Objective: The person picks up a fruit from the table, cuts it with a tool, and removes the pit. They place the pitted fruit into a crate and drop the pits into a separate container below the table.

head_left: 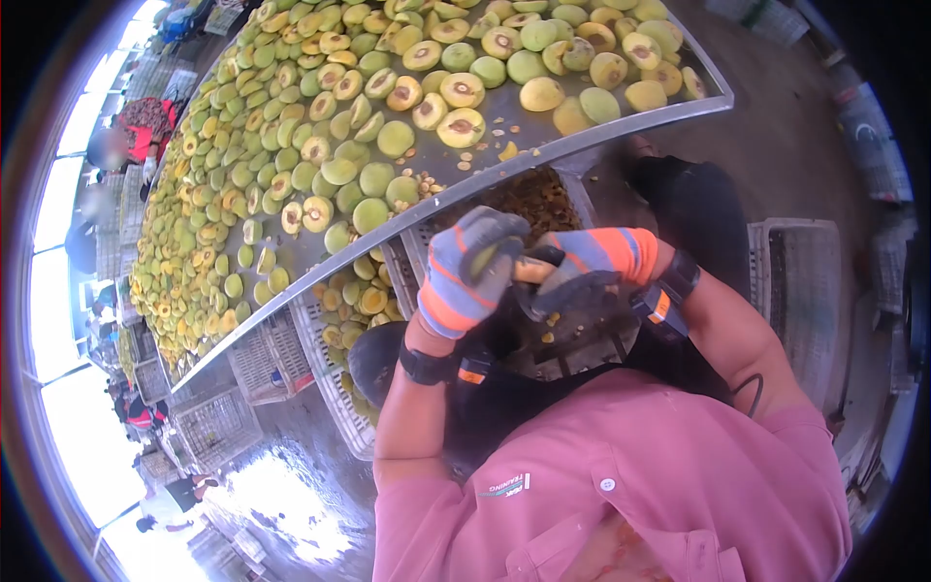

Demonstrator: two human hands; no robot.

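My left hand (pixel 470 272), in a grey, blue and orange glove, is closed around a greenish piece of fruit (pixel 479 262), mostly hidden by the fingers. My right hand (pixel 589 270), gloved alike, is closed on a short tool with an orange-brown handle (pixel 531 270); its working end is hidden at the left hand. Both hands meet over my lap, just below the edge of a metal table (pixel 441 201). Green-yellow halved fruits that look like peaches (pixel 462 127) cover much of it, some cut side up with brown centres.
A crate (pixel 330 369) of fruit stands under the table on the left, near other crates (pixel 208 427). Brown scraps (pixel 538 204) fill a container beneath the table edge. Another crate (pixel 795 301) is at right. Other people (pixel 145 126) are along the left side.
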